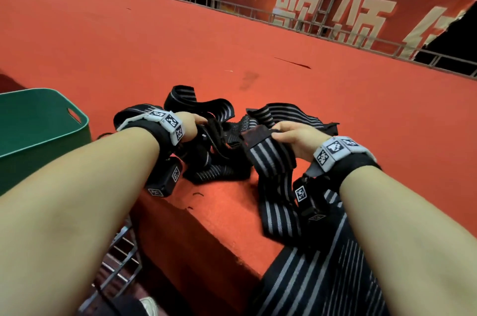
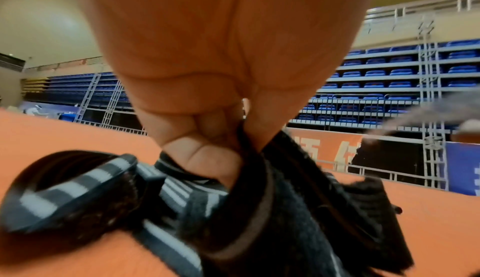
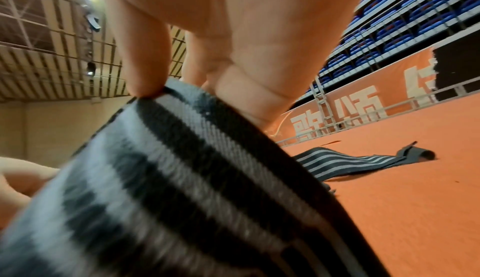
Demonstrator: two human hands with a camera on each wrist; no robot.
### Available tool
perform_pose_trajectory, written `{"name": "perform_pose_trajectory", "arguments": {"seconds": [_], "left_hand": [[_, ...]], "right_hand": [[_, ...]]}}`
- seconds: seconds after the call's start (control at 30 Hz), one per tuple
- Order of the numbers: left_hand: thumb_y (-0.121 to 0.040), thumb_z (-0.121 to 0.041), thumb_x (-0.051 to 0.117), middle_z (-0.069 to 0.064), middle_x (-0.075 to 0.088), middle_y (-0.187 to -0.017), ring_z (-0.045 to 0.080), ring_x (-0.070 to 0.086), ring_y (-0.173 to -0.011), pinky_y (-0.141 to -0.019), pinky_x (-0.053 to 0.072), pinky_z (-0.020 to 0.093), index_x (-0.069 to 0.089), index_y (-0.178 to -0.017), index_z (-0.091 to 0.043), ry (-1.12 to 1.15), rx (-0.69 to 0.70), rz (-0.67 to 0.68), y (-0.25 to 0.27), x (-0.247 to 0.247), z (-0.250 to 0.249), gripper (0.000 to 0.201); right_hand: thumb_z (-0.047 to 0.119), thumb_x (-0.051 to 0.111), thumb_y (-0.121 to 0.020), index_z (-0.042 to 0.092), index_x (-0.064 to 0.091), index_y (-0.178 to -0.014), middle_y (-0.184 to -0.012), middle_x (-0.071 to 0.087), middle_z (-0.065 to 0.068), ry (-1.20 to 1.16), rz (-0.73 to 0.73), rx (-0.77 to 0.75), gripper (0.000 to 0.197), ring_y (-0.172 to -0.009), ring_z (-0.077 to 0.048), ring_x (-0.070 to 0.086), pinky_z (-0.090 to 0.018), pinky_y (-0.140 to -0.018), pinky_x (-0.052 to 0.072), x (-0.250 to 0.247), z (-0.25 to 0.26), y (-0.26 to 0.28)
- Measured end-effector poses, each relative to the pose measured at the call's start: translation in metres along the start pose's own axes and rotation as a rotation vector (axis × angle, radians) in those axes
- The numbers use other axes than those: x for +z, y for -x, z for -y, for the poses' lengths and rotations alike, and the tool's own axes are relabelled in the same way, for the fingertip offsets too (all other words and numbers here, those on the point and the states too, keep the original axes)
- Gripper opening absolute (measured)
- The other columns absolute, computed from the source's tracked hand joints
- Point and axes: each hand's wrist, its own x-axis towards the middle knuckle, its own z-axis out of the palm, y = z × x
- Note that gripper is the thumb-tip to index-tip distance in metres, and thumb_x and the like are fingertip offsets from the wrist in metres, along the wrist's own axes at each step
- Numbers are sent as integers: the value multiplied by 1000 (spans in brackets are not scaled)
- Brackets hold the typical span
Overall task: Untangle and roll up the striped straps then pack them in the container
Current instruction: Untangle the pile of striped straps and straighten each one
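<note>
A tangle of black straps with grey stripes point(image 1: 227, 135) lies near the front edge of a red carpeted stage point(image 1: 232, 44). My left hand point(image 1: 196, 124) pinches a dark fuzzy strap end point(image 2: 272, 178) at the left of the pile, thumb and fingers curled round it. My right hand point(image 1: 291, 135) grips the end of a striped strap point(image 1: 271, 158) that hangs over the stage edge; in the right wrist view the same striped strap point(image 3: 182, 168) sits under my fingers. A green plastic container point(image 1: 38, 129) stands at the left, apart from both hands.
The stage edge point(image 1: 206, 225) drops off just under my wrists. A metal rail fence point(image 1: 284, 13) and a red banner point(image 1: 335, 6) line the far side. Another strap piece point(image 3: 363, 162) lies flat further out. Blue seat rows point(image 2: 376, 76) rise behind.
</note>
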Motion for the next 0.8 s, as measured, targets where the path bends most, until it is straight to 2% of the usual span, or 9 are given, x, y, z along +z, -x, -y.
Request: {"name": "perform_pose_trajectory", "arguments": {"seconds": [0.1,0.2,0.27,0.33,0.43,0.5,0.6,0.73,0.8], "left_hand": [[-90,-9,48,17,55,-129,33,57,-110,-75,40,26,30,-144,-15,55,-45,-105,7,10,12,57],[-85,-12,57,18,60,-113,31,61,-90,-71,46,29,41,-129,-16,196,-9,-155,13,15,26,47],[-87,-18,59,12,60,-110,23,61,-87,-75,49,30,48,-124,-16,285,50,-170,19,14,29,39],[-94,-28,51,10,59,-106,19,57,-87,-76,47,27,54,-122,-11,349,117,-204,24,12,27,33],[-97,-48,31,9,57,-120,23,57,-101,-91,47,34,51,-123,-15,542,155,-167,37,4,18,46],[-97,-53,24,2,56,-117,22,58,-97,-90,46,33,50,-123,-22,616,157,-164,46,1,13,48],[-98,-38,38,3,61,-100,20,61,-86,-83,52,32,56,-103,-17,646,225,-203,54,-4,14,29],[-99,-23,42,9,64,-116,23,61,-104,-98,46,42,55,-116,-19,654,285,-169,60,-13,32,22],[-99,-24,42,13,65,-113,26,63,-100,-94,48,45,57,-107,-25,728,266,-175,66,-18,43,17]], "right_hand": [[-3,42,-95,14,50,-80,-66,60,5,-51,-71,-132,24,-56,-3,59,-23,-62,48,17,-2,-1],[-5,42,-94,13,50,-84,-77,56,-1,-166,-59,-179,22,-63,-6,59,-24,-67,49,34,-1,-3],[-6,43,-94,14,50,-83,-79,53,-3,-132,-40,-176,23,-67,-9,56,-26,-70,47,46,1,-2],[-5,46,-93,16,52,-83,-80,53,-2,-62,-38,-172,23,-74,-12,53,-31,-80,45,59,5,-2],[0,51,-92,16,53,-83,-83,54,-1,-11,-74,-168,19,-85,-19,51,-40,-93,40,75,13,-5],[3,54,-92,15,54,-81,-82,54,-4,-25,-89,-151,16,-89,-24,50,-42,-89,41,82,18,-5],[5,55,-92,15,51,-76,-75,55,-4,-85,-31,-99,19,-70,-18,57,-32,-69,48,89,24,-1],[21,49,-97,16,50,-78,-71,50,0,-48,122,-7,20,-61,-11,54,-22,-58,48,90,32,8],[28,44,-99,14,52,-80,-73,50,0,-5,96,48,25,-61,-10,59,-20,-57,51,84,32,8]]}}
